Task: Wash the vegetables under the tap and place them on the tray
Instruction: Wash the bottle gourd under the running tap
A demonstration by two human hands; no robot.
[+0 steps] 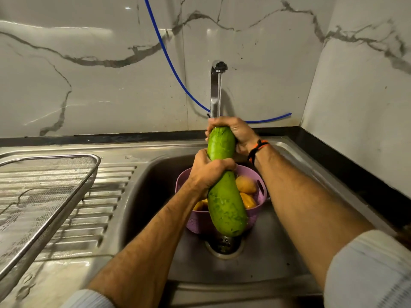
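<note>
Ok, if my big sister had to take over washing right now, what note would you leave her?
Left hand: grips the middle of the long green gourd.
Right hand: grips its top end, under the running steel tap.
The gourd hangs tilted over the round purple plastic basket, which sits in the steel sink and holds several yellow-orange vegetables.
The steel mesh tray waits on the drainboard at the left, nothing visible in it.
Done: gourd being rinsed.
Left: finish rinsing, set it on the tray, then wash and move the basket's vegetables.
</note>
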